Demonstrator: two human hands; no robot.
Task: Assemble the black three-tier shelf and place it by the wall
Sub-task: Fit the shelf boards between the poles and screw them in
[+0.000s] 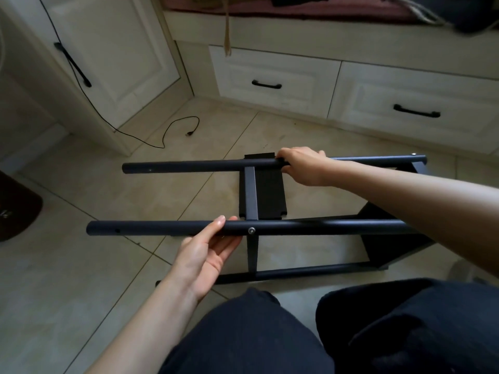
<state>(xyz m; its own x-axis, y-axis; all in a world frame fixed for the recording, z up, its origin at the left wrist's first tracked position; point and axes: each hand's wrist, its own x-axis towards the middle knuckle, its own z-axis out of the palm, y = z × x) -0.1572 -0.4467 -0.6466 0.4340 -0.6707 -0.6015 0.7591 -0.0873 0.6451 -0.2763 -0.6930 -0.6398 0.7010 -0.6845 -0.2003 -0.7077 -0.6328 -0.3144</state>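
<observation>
The partly built black shelf frame (251, 190) lies on its side on the tiled floor, its round posts running left to right. My left hand (208, 252) grips the near upper post (162, 228) from below, just left of a silver bolt (251, 230). My right hand (302, 166) is closed over the far upper post (189, 166) beside the middle crossbar. A flat black shelf panel (271, 195) lies on the floor under the frame. Another panel (391, 247) sits fixed at the frame's right end, partly hidden by my right forearm.
White cabinet drawers (270, 82) with black handles line the far wall below a cushioned bench. A tall white cupboard door (108, 49) stands at left. A black cable (172, 130) trails across the floor tiles. My knees in dark trousers (256, 333) fill the bottom.
</observation>
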